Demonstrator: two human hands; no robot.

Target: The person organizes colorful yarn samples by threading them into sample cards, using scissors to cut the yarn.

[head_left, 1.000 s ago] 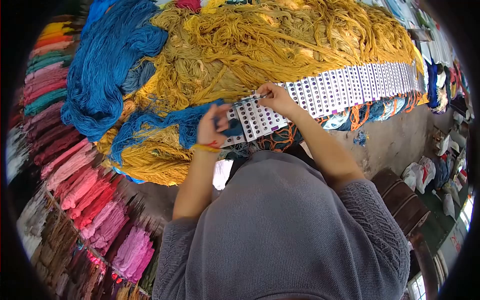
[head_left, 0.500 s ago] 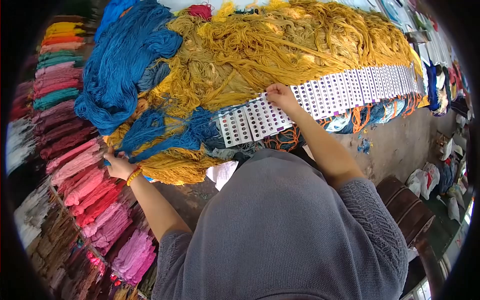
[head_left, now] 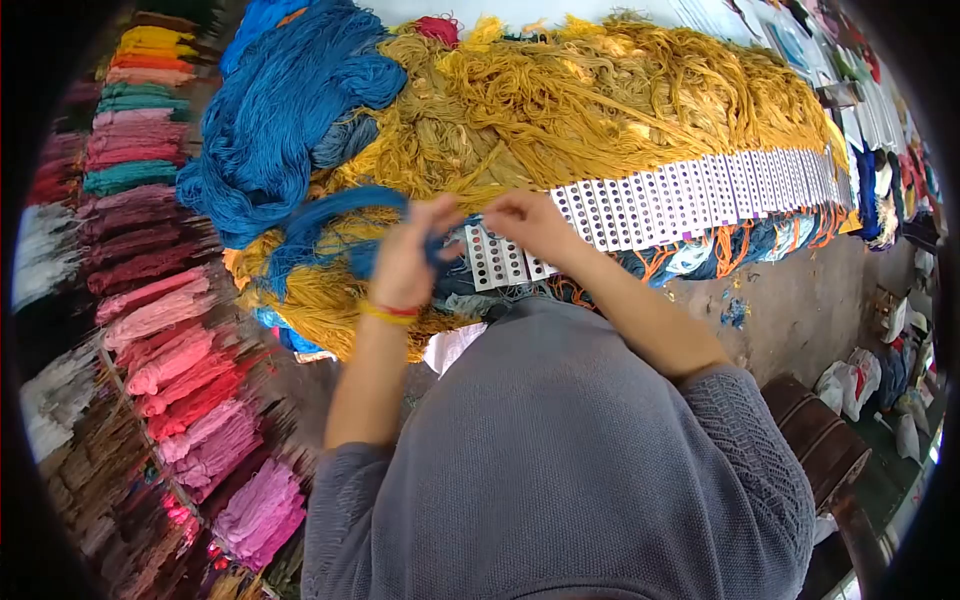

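Note:
My left hand point(head_left: 410, 255) is raised over the yarn heap and grips a strand of blue yarn point(head_left: 330, 215) that loops off to the left. My right hand point(head_left: 528, 225) is close beside it, fingers pinched on the same blue strand at the near end of a long row of white punched cards point(head_left: 680, 190). The cards lie across a big pile of mustard-yellow yarn point(head_left: 560, 100). A large blue yarn bundle point(head_left: 285, 110) lies at the pile's left.
Rows of pink, red, maroon and teal skeins point(head_left: 170, 330) fill the floor on the left. Orange and blue threads hang under the cards point(head_left: 720, 245). A dark wooden stool point(head_left: 815, 440) and bags point(head_left: 890, 390) stand on the right.
My left hand came back from the low left edge of the pile up to the cards, bringing blue yarn. My right hand shifted slightly left to meet it.

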